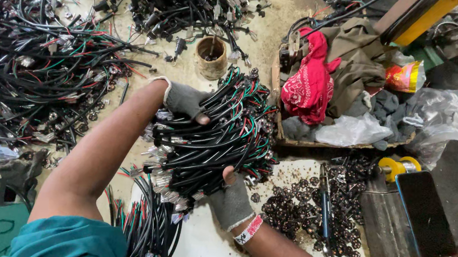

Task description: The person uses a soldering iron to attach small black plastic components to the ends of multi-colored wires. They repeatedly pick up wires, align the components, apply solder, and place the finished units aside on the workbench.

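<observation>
A heap of loose cables (37, 68) covers the table (205, 245) at nine o'clock. At centre, a bundle of black cables (211, 138) is clasped by the left grip (184, 100) at eleven o'clock and the right grip (231, 201) at five. A small cup (211, 57) stands at twelve.

Left hand (184, 100) and right hand (231, 201), both gloved, fingers curled closed.

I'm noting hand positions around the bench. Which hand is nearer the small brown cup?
Left. The left hand grips the wire bundle's top edge, just below-left of the cup. The right hand holds the bundle's lower edge, farther from it.
</observation>
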Demonstrator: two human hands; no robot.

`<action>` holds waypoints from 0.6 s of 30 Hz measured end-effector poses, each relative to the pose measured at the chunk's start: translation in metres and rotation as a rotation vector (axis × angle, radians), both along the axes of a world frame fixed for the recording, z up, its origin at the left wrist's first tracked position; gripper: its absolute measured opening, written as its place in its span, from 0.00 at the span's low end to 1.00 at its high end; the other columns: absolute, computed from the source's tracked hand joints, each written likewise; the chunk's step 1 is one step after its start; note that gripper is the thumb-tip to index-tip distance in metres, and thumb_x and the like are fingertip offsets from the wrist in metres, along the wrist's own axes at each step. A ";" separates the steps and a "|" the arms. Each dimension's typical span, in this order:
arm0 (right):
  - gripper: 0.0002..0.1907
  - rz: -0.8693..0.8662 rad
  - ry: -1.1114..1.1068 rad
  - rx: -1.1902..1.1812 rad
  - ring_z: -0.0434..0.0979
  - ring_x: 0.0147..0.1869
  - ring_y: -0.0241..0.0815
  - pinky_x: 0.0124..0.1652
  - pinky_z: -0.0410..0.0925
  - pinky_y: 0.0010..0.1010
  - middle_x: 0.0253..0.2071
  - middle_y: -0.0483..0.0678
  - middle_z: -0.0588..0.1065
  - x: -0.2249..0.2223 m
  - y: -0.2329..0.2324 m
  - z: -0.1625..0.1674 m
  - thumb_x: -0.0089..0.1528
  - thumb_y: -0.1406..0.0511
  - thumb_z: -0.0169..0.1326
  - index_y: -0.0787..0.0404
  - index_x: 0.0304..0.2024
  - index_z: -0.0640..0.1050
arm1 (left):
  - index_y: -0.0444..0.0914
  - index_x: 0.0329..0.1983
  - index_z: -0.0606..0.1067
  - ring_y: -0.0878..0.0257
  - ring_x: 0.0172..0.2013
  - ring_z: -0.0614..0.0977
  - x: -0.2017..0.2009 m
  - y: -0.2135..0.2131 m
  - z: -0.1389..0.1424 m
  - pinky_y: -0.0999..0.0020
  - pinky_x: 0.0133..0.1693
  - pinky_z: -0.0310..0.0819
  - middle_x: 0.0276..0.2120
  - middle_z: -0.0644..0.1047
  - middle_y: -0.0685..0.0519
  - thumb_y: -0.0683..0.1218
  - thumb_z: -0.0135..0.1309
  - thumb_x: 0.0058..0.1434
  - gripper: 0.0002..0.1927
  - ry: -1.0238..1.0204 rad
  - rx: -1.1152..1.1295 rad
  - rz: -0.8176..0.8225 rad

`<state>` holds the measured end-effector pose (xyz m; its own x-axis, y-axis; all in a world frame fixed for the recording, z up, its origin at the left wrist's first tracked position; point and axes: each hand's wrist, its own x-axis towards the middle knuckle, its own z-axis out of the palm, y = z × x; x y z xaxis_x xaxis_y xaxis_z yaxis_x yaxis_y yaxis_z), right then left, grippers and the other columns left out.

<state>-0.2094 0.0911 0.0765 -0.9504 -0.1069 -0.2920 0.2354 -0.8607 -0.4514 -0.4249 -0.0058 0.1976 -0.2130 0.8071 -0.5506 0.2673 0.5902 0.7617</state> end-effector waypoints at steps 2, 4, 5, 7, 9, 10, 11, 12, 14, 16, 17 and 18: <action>0.53 0.003 -0.021 -0.029 0.69 0.70 0.50 0.68 0.63 0.47 0.67 0.51 0.69 -0.004 -0.001 0.002 0.52 0.43 0.65 0.65 0.69 0.63 | 0.40 0.68 0.65 0.54 0.59 0.77 0.002 0.001 0.003 0.60 0.62 0.66 0.59 0.78 0.46 0.67 0.69 0.38 0.55 0.081 -0.015 0.018; 0.53 0.002 -0.023 -0.023 0.68 0.70 0.48 0.68 0.62 0.46 0.67 0.49 0.69 -0.004 -0.001 0.004 0.50 0.43 0.65 0.62 0.69 0.63 | 0.40 0.66 0.67 0.54 0.56 0.79 0.005 0.001 0.006 0.59 0.59 0.70 0.56 0.79 0.46 0.65 0.70 0.37 0.54 0.144 -0.068 0.055; 0.52 0.007 -0.030 -0.021 0.68 0.70 0.48 0.68 0.61 0.46 0.67 0.49 0.69 -0.004 -0.001 0.006 0.50 0.43 0.65 0.61 0.69 0.63 | 0.39 0.65 0.68 0.54 0.55 0.81 0.007 0.001 0.006 0.58 0.58 0.71 0.55 0.80 0.46 0.64 0.71 0.36 0.53 0.176 -0.094 0.074; 0.51 0.009 -0.040 -0.024 0.67 0.70 0.48 0.68 0.61 0.46 0.67 0.48 0.69 -0.004 -0.003 0.010 0.50 0.43 0.65 0.60 0.68 0.63 | 0.39 0.61 0.74 0.54 0.49 0.84 0.008 0.001 0.004 0.57 0.53 0.76 0.50 0.83 0.47 0.63 0.70 0.35 0.49 0.076 -0.146 0.085; 0.50 0.003 -0.062 -0.047 0.69 0.69 0.49 0.68 0.62 0.46 0.66 0.48 0.70 -0.007 -0.003 0.011 0.50 0.44 0.65 0.61 0.67 0.65 | 0.39 0.57 0.78 0.53 0.44 0.86 0.012 0.000 -0.004 0.55 0.49 0.79 0.45 0.85 0.48 0.61 0.70 0.34 0.45 -0.076 -0.175 0.128; 0.49 -0.006 -0.074 -0.062 0.70 0.69 0.49 0.68 0.62 0.46 0.65 0.48 0.71 -0.008 -0.003 0.012 0.51 0.45 0.65 0.61 0.66 0.65 | 0.39 0.54 0.79 0.53 0.42 0.86 0.013 0.002 -0.009 0.54 0.48 0.80 0.43 0.85 0.48 0.60 0.71 0.33 0.43 -0.175 -0.184 0.163; 0.47 -0.011 -0.104 -0.012 0.71 0.67 0.48 0.66 0.63 0.45 0.64 0.48 0.73 -0.010 -0.002 0.012 0.51 0.45 0.65 0.62 0.65 0.67 | 0.38 0.52 0.80 0.53 0.40 0.86 0.012 0.005 -0.013 0.53 0.46 0.81 0.41 0.85 0.49 0.59 0.72 0.32 0.41 -0.270 -0.193 0.197; 0.46 -0.016 -0.134 0.039 0.73 0.64 0.47 0.64 0.65 0.43 0.62 0.48 0.74 -0.011 -0.001 0.013 0.52 0.46 0.66 0.63 0.64 0.69 | 0.37 0.51 0.81 0.55 0.39 0.86 0.010 0.008 -0.017 0.54 0.46 0.80 0.40 0.85 0.49 0.61 0.71 0.35 0.40 -0.174 -0.190 0.151; 0.42 -0.013 -0.216 0.139 0.76 0.59 0.47 0.60 0.67 0.43 0.56 0.50 0.77 -0.011 0.003 0.014 0.53 0.47 0.66 0.65 0.60 0.72 | 0.35 0.49 0.83 0.57 0.38 0.85 0.009 0.009 -0.027 0.57 0.45 0.79 0.38 0.86 0.49 0.65 0.69 0.40 0.38 0.011 -0.189 0.062; 0.38 -0.002 -0.325 0.236 0.78 0.51 0.48 0.54 0.69 0.45 0.50 0.52 0.79 -0.010 0.008 0.014 0.54 0.48 0.67 0.69 0.55 0.75 | 0.34 0.47 0.83 0.57 0.36 0.85 0.009 0.009 -0.035 0.57 0.43 0.79 0.37 0.86 0.48 0.66 0.68 0.41 0.38 0.019 -0.172 0.035; 0.37 -0.048 -0.338 0.342 0.78 0.51 0.46 0.54 0.69 0.44 0.50 0.50 0.80 -0.010 0.007 0.015 0.53 0.48 0.68 0.68 0.54 0.77 | 0.34 0.46 0.83 0.57 0.35 0.85 0.007 0.010 -0.036 0.57 0.43 0.79 0.36 0.86 0.48 0.67 0.68 0.41 0.39 0.028 -0.164 0.018; 0.36 -0.094 -0.352 0.447 0.78 0.51 0.44 0.55 0.69 0.42 0.50 0.49 0.81 -0.011 0.005 0.017 0.53 0.48 0.68 0.68 0.53 0.78 | 0.34 0.47 0.83 0.58 0.36 0.85 0.007 0.011 -0.037 0.57 0.43 0.78 0.36 0.86 0.49 0.67 0.68 0.41 0.39 -0.001 -0.148 0.018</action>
<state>-0.2203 0.0965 0.0931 -0.7874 0.1797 -0.5896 0.3692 -0.6285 -0.6846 -0.4181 0.0051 0.1604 -0.2264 0.7132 -0.6634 0.2547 0.7007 0.6664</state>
